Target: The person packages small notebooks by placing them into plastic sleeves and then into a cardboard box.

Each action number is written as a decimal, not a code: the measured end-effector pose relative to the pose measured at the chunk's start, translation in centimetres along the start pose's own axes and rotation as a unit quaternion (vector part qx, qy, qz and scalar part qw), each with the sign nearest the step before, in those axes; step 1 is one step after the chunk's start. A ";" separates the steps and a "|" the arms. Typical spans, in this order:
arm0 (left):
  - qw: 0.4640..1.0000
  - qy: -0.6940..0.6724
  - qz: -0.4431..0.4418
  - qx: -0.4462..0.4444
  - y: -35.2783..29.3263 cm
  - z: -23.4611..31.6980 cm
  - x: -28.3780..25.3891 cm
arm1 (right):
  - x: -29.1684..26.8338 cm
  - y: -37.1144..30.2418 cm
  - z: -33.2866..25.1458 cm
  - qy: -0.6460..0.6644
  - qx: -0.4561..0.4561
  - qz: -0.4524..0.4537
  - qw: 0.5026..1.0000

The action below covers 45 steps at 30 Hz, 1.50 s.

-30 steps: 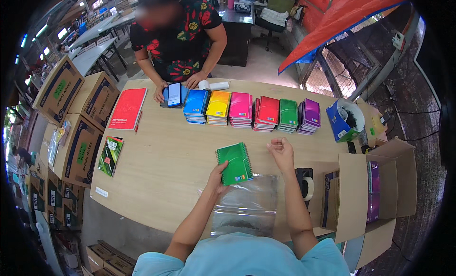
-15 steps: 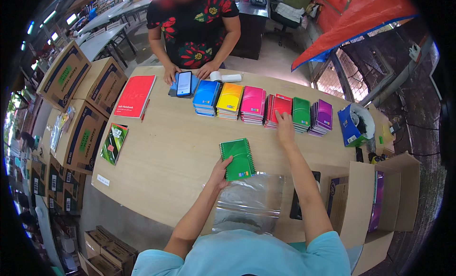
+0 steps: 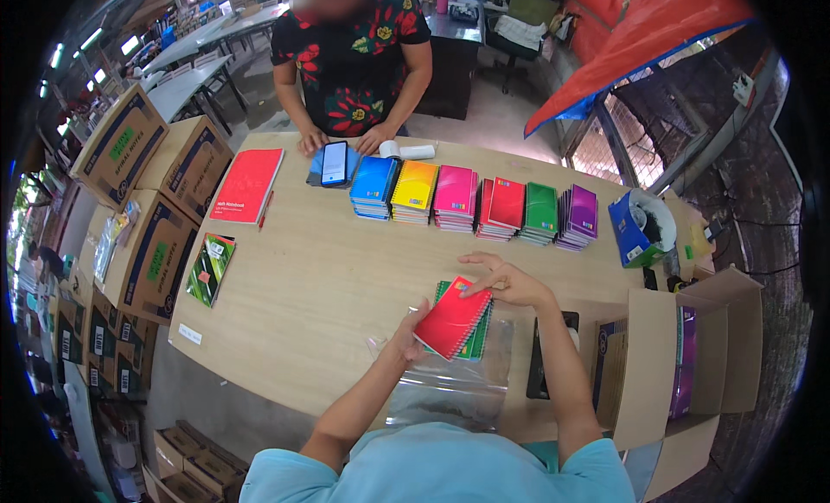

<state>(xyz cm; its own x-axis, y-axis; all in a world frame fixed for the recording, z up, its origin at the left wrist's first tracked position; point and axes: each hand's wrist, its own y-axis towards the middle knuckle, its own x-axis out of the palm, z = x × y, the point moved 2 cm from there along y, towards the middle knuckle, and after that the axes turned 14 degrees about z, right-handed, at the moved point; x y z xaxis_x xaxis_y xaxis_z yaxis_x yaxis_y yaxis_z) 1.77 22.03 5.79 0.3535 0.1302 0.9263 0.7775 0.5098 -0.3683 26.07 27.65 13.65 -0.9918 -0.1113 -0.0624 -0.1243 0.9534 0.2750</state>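
A red spiral notebook (image 3: 451,321) lies at an angle over a green spiral notebook (image 3: 475,340) above the table's near side. My left hand (image 3: 410,334) grips their left edges, its thumb on top. At the upper right corner of the red notebook, my right hand (image 3: 512,285) pinches the cover with one finger stretched out away from it. Beneath both notebooks lies a clear plastic bag (image 3: 454,395). Farther off stands a row of notebook stacks: blue (image 3: 373,181), yellow (image 3: 415,185), pink (image 3: 455,190), red (image 3: 505,204), green (image 3: 540,208) and purple (image 3: 582,211).
Across the table (image 3: 303,278) a person stands with both hands by a phone (image 3: 334,163). A large red notebook (image 3: 249,185) and a green patterned booklet (image 3: 210,265) lie at left. An opened carton (image 3: 653,356) is at right, a blue box (image 3: 635,235) beyond it. Cartons (image 3: 154,259) are stacked left.
My right hand has come back from the red stack with a red notebook, now over the green one. My left hand and the green notebook have shifted slightly right and nearer.
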 end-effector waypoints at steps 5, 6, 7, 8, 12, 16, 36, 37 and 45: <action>0.996 0.045 0.066 0.033 -0.1 -0.3 -4.2 | 1.5 4.0 2.5 -0.153 0.058 0.133 0.978; 0.997 0.007 0.070 0.025 -0.2 -0.2 -5.0 | 2.2 5.2 3.3 -0.152 0.059 0.132 0.978; 0.997 0.005 0.071 0.027 -0.3 -0.1 -5.9 | 3.3 6.6 4.2 -0.212 0.057 0.132 0.967; 0.994 -0.002 0.095 0.055 -0.3 0.2 -6.6 | 4.7 8.2 5.5 -0.271 0.054 0.131 0.952; 0.961 0.038 0.179 0.207 -1.3 1.7 -5.9 | 8.5 15.8 11.9 -0.415 0.071 0.159 0.893; 0.946 0.041 0.189 0.259 -2.5 3.8 -7.6 | 12.3 20.8 12.7 -0.499 0.140 0.169 0.839; 0.926 0.164 0.251 0.229 -4.1 5.5 -10.1 | 8.2 18.4 7.9 -0.202 0.098 0.406 0.886; 0.929 0.176 0.244 0.216 -3.9 5.0 -9.5 | 7.5 16.1 7.1 -0.134 0.109 0.404 0.898; 0.944 0.235 0.227 0.050 -3.5 -0.9 -7.1 | 6.0 -13.0 1.3 0.369 0.173 0.273 0.871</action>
<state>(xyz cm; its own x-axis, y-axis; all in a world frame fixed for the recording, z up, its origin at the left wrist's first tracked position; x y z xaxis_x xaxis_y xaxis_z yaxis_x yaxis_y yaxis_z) -3.01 18.57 0.39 0.8478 -0.0253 0.5297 0.4468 0.5722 -0.6877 21.81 14.93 8.45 -0.6648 0.3565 0.6565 0.2605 0.9342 -0.2437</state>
